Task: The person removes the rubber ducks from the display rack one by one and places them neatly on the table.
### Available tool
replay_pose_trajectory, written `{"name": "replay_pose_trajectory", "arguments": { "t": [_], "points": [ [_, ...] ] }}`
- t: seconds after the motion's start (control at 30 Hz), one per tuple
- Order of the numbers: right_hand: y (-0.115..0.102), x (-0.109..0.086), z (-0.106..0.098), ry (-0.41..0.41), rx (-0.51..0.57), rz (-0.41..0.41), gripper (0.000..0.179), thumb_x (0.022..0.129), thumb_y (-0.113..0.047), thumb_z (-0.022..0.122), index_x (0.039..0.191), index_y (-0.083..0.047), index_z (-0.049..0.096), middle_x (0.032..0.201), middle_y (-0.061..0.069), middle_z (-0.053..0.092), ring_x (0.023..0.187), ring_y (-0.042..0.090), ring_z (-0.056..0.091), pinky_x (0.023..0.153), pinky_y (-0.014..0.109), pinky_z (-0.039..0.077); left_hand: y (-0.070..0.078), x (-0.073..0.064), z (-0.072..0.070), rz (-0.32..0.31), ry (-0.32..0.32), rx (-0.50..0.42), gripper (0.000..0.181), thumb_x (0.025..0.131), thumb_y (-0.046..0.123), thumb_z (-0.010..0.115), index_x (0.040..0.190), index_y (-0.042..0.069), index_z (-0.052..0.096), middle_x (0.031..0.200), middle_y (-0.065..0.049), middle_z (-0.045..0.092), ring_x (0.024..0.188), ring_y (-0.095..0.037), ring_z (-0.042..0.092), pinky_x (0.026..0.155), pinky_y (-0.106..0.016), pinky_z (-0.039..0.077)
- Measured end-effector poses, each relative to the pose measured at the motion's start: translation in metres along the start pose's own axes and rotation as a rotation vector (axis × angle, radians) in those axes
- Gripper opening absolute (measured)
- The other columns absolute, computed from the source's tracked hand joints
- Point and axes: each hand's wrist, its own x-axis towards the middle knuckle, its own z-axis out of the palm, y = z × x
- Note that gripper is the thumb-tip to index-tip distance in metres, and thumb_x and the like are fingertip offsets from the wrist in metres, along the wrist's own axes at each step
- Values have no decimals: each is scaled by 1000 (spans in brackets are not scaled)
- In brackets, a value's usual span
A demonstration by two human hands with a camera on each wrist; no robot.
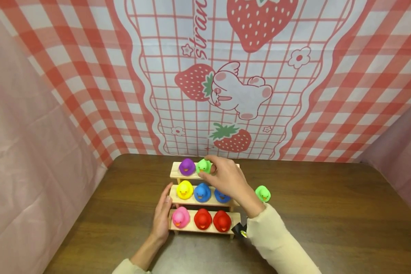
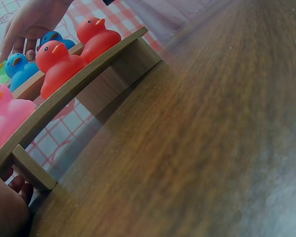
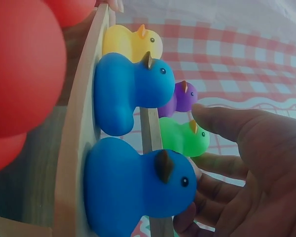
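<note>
A three-step wooden display stand [image 1: 205, 227] holds small rubber ducks. On the top step, my right hand [image 1: 227, 176] pinches a green duck [image 1: 203, 166] between thumb and fingers, beside a purple duck [image 1: 187, 167]. The middle step carries a yellow duck [image 1: 185, 189] and two blue ducks [image 1: 202, 192], one partly hidden under my right wrist. Along the bottom step sit a pink duck [image 1: 180, 217] and two red ducks [image 1: 203, 219]. My left hand [image 1: 162, 215] grips the stand's left end, its fingers curling behind the front leg in the left wrist view.
A second green duck [image 1: 263, 193] sits on the brown wooden table [image 1: 322, 213], right of the stand by my forearm. Behind the table hangs a red-and-white checked cloth [image 1: 226, 137] with strawberries. Pale pink curtains [image 1: 37, 152] close off the sides.
</note>
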Motion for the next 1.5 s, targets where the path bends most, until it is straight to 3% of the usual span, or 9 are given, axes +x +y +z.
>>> {"name": "replay_pose_trajectory", "arguments": {
  "t": [0.17, 0.87, 1.5],
  "points": [
    [-1, 1, 1, 1, -9, 16, 49, 88, -39, 76, 128, -14, 66, 78, -3, 66, 66, 9, 57, 56, 25, 45, 1, 1, 1, 2, -3, -3, 50, 109, 24, 31, 156, 6, 30, 94, 6, 54, 85, -5, 53, 85, -19, 43],
    [0, 2, 4, 46, -23, 17, 47, 87, -37, 77, 126, -13, 68, 73, -2, 63, 60, 9, 53, 50, 24, 40, 1, 2, 1, 2, -5, 10, 50, 109, 25, 31, 156, 7, 31, 115, 15, 55, 87, -4, 54, 88, -19, 43],
    [5, -6, -3, 38, 6, 28, 45, 89, -38, 75, 127, -16, 68, 73, -4, 66, 59, 7, 53, 55, 26, 42, 0, 0, 0, 6, 6, 6, 50, 109, 23, 31, 156, 5, 31, 97, 8, 55, 84, -4, 53, 86, -19, 43]
  ]
}}
